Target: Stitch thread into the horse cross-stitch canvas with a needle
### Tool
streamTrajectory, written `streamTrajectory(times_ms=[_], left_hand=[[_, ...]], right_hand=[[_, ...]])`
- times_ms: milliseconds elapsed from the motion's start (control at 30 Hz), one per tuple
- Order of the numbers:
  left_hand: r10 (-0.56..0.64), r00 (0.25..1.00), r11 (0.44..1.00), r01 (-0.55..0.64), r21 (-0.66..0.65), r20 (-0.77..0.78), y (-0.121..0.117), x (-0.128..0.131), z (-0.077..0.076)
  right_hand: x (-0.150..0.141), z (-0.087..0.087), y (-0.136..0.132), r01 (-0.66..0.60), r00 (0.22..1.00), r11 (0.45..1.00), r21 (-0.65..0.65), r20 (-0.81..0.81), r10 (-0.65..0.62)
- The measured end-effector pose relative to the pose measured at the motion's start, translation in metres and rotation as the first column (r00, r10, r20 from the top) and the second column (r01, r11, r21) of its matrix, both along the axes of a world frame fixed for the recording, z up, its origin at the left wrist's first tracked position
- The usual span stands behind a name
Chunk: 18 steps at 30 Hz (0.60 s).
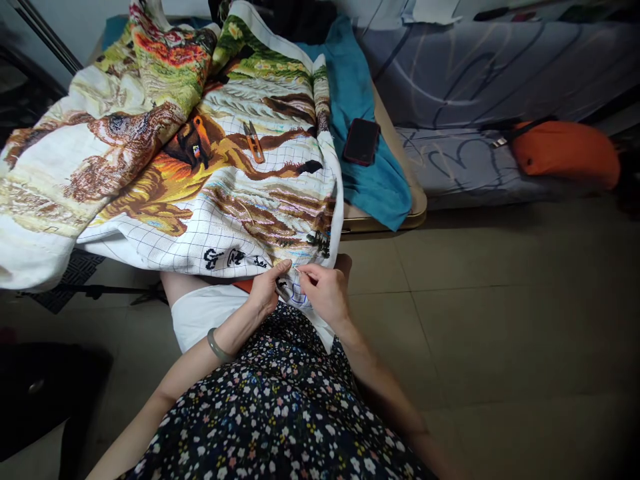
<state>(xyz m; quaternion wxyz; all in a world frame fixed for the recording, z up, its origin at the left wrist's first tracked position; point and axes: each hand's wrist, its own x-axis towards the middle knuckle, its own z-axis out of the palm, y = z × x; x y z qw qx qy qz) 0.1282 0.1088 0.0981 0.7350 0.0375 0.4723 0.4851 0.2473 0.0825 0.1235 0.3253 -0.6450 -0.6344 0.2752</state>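
A large cross-stitch cloth [150, 248], partly covered with coloured stitching and partly bare white grid, spreads over my lap and the low table. My left hand [265, 290] grips its near edge, thumb on top and fingers underneath. Close beside it, my right hand [326, 292] pinches what looks like a needle [297, 269], its tip at the cloth's surface; most of it is hidden by the fingers. Dark stitched characters [235, 258] lie left of my hands. Farther up on the cloth rest thread snips [254, 142] with orange handles.
A phone [361, 141] lies on a teal cloth [387, 193] at the table's right side. Beyond the table is a grey patterned sofa [460, 87] with an orange bag [565, 153] on it. Tiled floor [480, 333] extends to the right.
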Motion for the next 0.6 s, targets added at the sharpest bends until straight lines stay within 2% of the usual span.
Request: streamTrajectory(times_ms=[133, 300, 467, 600], left_hand=[[-0.008, 1.000, 1.000, 0.008, 0.024, -0.018, -0.001, 0.000, -0.001], [-0.018, 0.999, 1.000, 0.018, 0.009, -0.047, 0.000, 0.000, -0.002], [0.026, 0.995, 0.999, -0.024, 0.027, -0.098, 0.002, 0.001, 0.001], [0.014, 0.993, 1.000, -0.014, 0.002, -0.120, 0.003, 0.001, 0.001]], right_hand=[[-0.005, -0.001, -0.001, 0.047, 0.998, 0.999, -0.005, 0.038, -0.046], [-0.008, -0.006, -0.005, 0.055, 0.988, 0.997, -0.046, -0.139, -0.061], [-0.006, -0.012, -0.006, 0.079, 0.951, 0.995, -0.059, -0.293, -0.093], [-0.006, -0.017, -0.006, 0.077, 0.918, 0.991, -0.111, -0.381, -0.114]])
